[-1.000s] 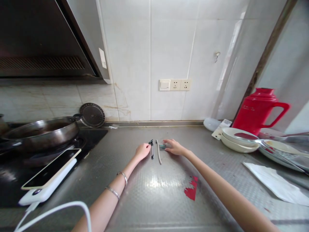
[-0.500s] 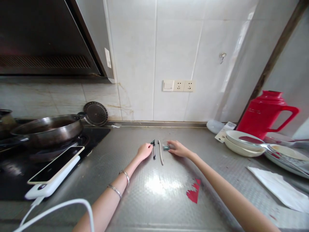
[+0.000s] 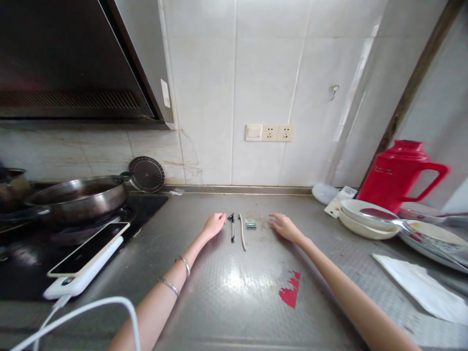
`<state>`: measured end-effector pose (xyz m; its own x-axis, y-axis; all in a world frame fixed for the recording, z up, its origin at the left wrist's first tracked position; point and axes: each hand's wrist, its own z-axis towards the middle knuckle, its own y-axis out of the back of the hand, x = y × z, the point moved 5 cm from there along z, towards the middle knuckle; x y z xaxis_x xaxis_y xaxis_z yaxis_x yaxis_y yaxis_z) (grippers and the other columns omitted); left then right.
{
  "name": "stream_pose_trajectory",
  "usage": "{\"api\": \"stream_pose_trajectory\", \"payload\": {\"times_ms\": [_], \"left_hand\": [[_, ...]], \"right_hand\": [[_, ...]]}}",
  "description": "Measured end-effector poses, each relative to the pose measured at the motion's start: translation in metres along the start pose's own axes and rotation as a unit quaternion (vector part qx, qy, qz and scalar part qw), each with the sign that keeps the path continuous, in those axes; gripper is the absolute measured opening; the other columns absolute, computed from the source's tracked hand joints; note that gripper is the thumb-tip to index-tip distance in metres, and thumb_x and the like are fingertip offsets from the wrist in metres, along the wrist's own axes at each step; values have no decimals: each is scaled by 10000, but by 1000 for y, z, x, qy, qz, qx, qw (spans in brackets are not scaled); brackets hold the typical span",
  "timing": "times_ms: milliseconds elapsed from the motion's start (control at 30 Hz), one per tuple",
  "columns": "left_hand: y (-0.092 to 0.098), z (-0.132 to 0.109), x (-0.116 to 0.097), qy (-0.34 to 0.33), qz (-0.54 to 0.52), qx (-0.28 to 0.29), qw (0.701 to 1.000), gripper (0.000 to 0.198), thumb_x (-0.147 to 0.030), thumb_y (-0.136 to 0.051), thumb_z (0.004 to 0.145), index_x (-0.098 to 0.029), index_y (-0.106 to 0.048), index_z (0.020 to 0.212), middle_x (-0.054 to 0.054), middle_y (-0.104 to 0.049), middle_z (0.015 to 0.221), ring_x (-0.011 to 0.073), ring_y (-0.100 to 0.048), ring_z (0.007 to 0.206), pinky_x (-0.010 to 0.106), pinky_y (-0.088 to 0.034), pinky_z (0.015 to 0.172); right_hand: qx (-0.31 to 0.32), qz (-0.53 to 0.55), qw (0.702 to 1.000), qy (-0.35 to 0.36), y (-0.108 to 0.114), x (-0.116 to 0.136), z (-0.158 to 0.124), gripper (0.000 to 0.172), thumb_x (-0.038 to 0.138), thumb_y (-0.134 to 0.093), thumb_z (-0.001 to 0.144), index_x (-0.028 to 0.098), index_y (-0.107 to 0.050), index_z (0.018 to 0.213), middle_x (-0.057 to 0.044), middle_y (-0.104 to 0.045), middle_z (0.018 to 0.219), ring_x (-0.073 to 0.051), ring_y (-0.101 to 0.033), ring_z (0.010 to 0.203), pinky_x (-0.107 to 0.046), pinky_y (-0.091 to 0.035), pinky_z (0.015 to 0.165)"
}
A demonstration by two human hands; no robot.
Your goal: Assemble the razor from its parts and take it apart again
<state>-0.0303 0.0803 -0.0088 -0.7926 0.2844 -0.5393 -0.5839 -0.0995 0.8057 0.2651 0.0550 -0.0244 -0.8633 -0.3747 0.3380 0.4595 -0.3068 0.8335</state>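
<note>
My left hand [image 3: 215, 225] rests on the metal counter with its fingers loosely extended and nothing in them, just left of a razor [image 3: 233, 229]. The razor has a black head and a silver and black handle; it lies lengthwise, apart from the fingertips. Right of it lies a thin, pale, slightly bent stick [image 3: 242, 232]. Beyond that is a small green and silver razor cartridge [image 3: 250, 225], with fine brown specks scattered around it. My right hand [image 3: 283, 227] is open and low over the counter, to the right of the cartridge and not touching it.
A torn red piece [image 3: 291, 291] lies near the front. On the right are stacked bowls [image 3: 365, 226], a red thermos jug [image 3: 397, 173] and a white napkin [image 3: 420, 287]. Leftward, a pan [image 3: 86, 200] sits on the stove beside a phone [image 3: 89, 248] with a white cable [image 3: 109, 304].
My left hand has let go of the razor and drawn back left. My right hand has released the cartridge and moved right, leaving it in full view. The head view has shifted slightly.
</note>
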Motion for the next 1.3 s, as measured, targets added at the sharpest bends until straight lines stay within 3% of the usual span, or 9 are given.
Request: {"api": "stream_pose_trajectory", "payload": {"times_ms": [133, 233, 367, 567, 700, 967, 1300], "left_hand": [[33, 5, 25, 50, 47, -68, 995, 398, -338, -267, 887, -162, -598, 754, 78, -648, 753, 166, -584, 709, 243, -373, 631], [46, 3, 45, 86, 88, -96, 988, 354, -332, -297, 885, -151, -597, 843, 139, -644, 903, 219, -583, 878, 298, -388, 743], [40, -4, 63, 117, 187, -82, 972, 430, -394, -249, 898, -136, -565, 1032, 172, -591, 1096, 277, -522, 1053, 395, -369, 863], [27, -6, 69, 95, 260, -51, 960, 507, -422, -218, 901, -130, -480, 1221, 204, -436, 1324, 349, -334, 1258, 530, -229, 983], [25, -5, 70, 89, 264, -27, 960, 453, -382, -253, 897, -142, -499, 1192, 192, -444, 1320, 328, -366, 1239, 503, -270, 971], [25, -6, 70, 81, 288, -54, 953, 423, -341, -297, 876, -141, -512, 1181, 181, -472, 1295, 325, -389, 1216, 482, -303, 956], [27, -5, 69, 83, 276, -41, 957, 436, -345, -311, 869, -145, -501, 1207, 174, -465, 1308, 319, -383, 1223, 469, -294, 966]], "right_hand": [[-7, -57, 998, -15, 9, -29, -15, 338, 270, -412, 845, 139, -606, 1089, -146, -621, 1111, -242, -544, 1075, -351, -395, 940], [-5, -79, 997, -5, 13, -42, -23, 335, 278, -377, 859, 145, -625, 1040, -138, -633, 1084, -240, -552, 1057, -347, -403, 931], [-16, -97, 995, 13, 16, -47, -30, 350, 296, -353, 868, 154, -640, 1009, -131, -640, 1070, -240, -544, 1072, -354, -391, 945], [-1, -75, 997, -16, 16, -47, -32, 348, 302, -379, 845, 170, -649, 1019, -117, -650, 1063, -237, -568, 1033, -347, -410, 917], [6, -70, 997, -36, 15, -48, -33, 362, 307, -380, 842, 167, -657, 1028, -122, -629, 1124, -242, -550, 1078, -350, -399, 933], [6, -93, 995, -36, 16, -41, -34, 363, 287, -358, 856, 162, -645, 1040, -115, -627, 1130, -229, -554, 1076, -337, -391, 940], [0, -63, 997, -53, 17, -43, -34, 351, 266, -380, 841, 167, -646, 1047, -121, -619, 1147, -232, -541, 1100, -353, -389, 945]]}}
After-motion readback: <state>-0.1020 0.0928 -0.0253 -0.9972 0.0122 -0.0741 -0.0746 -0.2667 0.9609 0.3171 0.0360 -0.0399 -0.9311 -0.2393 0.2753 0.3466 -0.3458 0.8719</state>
